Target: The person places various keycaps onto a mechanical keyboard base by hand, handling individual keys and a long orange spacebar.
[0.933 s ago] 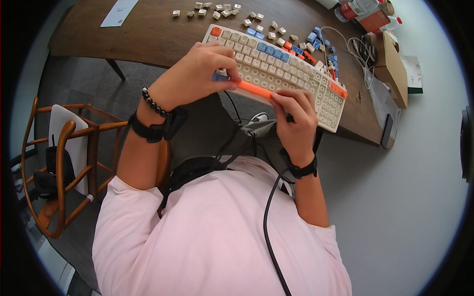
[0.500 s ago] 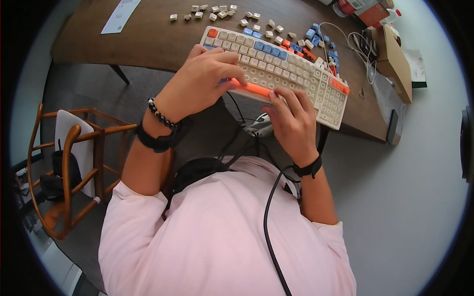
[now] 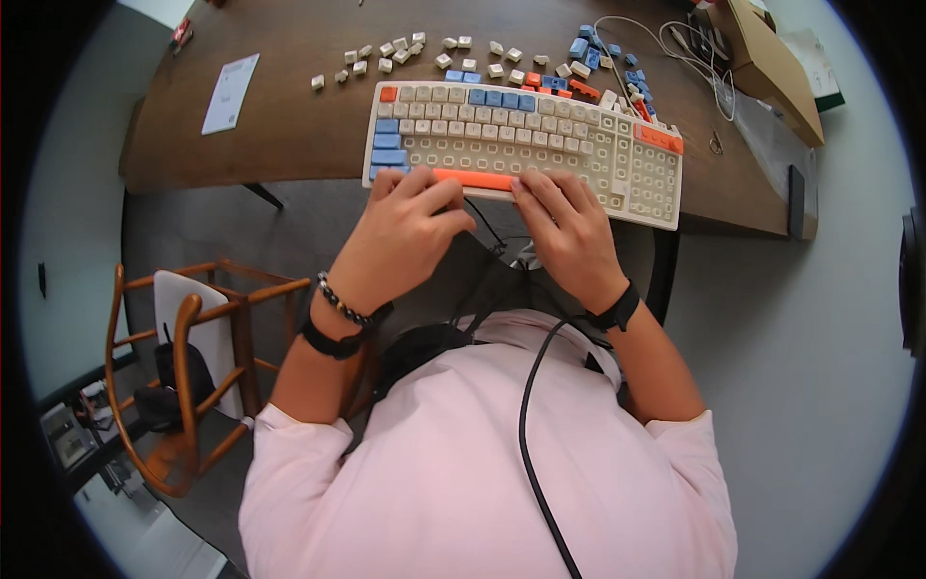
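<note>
A cream keyboard (image 3: 463,152) lies at the table's front edge. Its upper rows and left column carry cream, blue and orange keycaps, while lower rows and the right block show bare switches. The long orange spacebar (image 3: 473,179) lies along the bottom row. My left hand (image 3: 410,217) is closed at the front edge, its curled fingers over the lower-left keys by the spacebar's left end; its fingertips are partly hidden. My right hand (image 3: 571,227) is closed too, fingers pressed together on the spacebar's right end.
Loose cream keycaps (image 3: 386,65) and blue keycaps (image 3: 579,48) lie behind the keyboard. A paper slip (image 3: 231,94) is at the left. A white cable (image 3: 666,41), cardboard box (image 3: 772,68) and dark phone-like slab (image 3: 796,203) sit at the right. A wooden chair (image 3: 190,357) stands left.
The spacebar, earlier held tilted between both hands over the front edge, now lies level in the bottom row. My left hand has moved down and left, uncovering the blue left-column keys. The view has shifted.
</note>
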A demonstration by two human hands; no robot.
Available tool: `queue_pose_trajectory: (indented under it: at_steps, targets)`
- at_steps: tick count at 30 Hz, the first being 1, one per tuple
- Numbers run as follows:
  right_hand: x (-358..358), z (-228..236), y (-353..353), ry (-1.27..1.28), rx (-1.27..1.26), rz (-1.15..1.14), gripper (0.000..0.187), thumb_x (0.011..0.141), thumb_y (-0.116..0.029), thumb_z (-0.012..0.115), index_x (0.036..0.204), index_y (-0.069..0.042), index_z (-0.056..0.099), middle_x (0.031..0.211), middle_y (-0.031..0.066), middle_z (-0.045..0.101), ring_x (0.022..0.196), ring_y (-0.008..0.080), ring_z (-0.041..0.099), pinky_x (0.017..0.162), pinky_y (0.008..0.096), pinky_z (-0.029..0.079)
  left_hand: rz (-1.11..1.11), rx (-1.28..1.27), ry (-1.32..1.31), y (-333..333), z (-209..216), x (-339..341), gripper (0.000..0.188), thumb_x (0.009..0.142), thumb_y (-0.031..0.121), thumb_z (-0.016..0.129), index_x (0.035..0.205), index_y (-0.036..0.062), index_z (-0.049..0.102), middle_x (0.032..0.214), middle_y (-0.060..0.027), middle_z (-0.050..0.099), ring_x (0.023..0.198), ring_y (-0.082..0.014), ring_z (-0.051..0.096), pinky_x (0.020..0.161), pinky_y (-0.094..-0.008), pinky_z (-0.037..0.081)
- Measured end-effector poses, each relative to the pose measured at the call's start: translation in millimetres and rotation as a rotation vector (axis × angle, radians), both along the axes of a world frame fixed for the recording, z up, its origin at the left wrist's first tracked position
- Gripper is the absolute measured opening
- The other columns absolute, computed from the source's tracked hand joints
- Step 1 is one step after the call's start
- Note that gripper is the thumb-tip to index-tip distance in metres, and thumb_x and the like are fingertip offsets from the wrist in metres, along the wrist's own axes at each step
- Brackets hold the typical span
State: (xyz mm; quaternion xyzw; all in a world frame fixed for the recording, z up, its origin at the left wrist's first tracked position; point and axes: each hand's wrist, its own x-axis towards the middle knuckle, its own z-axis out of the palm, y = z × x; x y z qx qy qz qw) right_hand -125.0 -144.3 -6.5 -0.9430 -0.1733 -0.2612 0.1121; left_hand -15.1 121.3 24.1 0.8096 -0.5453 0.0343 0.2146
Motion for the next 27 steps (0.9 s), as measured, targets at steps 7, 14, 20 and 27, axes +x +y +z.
queue_pose_trajectory:
  at_steps: [7, 14, 20, 27]
  targets:
    - [-8.6, 11.0, -19.2, 0.047, 0.389, -0.1, 0.047, 0.096, -0.003, 0.094, 0.141, -0.005, 0.081, 0.137, 0.0108, 0.08, 0.127, 0.0373, 0.074, 0.108, 0.05, 0.061, 0.154, -0.153, -0.008, -1.2, 2.2, -12.2, 0.041, 0.102, 0.001, 0.084, 0.14, 0.0134, 0.087, 0.133, -0.0036, 0.077, 0.124, -0.0286, 0.073, 0.111, -0.045, 0.051]
    - [-24.7, 1.7, -44.5, 0.003, 0.391, -0.269, 0.041, 0.098, -0.004, 0.094, 0.138, -0.009, 0.084, 0.14, 0.0099, 0.079, 0.128, 0.0366, 0.071, 0.11, 0.0508, 0.058, 0.197, -0.068, -0.088, -20.5, -6.7, -34.0, 0.06, 0.107, 0.01, 0.085, 0.166, 0.0117, 0.075, 0.154, -0.0053, 0.075, 0.141, -0.0297, 0.069, 0.12, -0.0457, 0.048]
    - [-31.2, -1.1, -50.5, -0.004, 0.422, -0.292, 0.042, 0.099, -0.005, 0.094, 0.139, -0.01, 0.085, 0.144, 0.0102, 0.078, 0.133, 0.0363, 0.07, 0.114, 0.0503, 0.055, 0.198, 0.022, -0.126, -18.2, 0.5, -28.0, 0.057, 0.106, 0.012, 0.087, 0.162, 0.0123, 0.077, 0.149, -0.0016, 0.076, 0.139, -0.0261, 0.069, 0.121, -0.0457, 0.044]
    - [-38.7, 1.0, -59.7, -0.04, 0.405, -0.354, 0.044, 0.099, -0.005, 0.093, 0.142, -0.011, 0.085, 0.15, 0.0106, 0.077, 0.138, 0.0385, 0.068, 0.12, 0.0511, 0.051, 0.266, -0.12, -0.06, 3.0, 32.7, 28.3, 0.024, 0.108, 0.01, 0.087, 0.131, 0.0127, 0.09, 0.13, -0.004, 0.084, 0.122, -0.0281, 0.077, 0.109, -0.0449, 0.051]
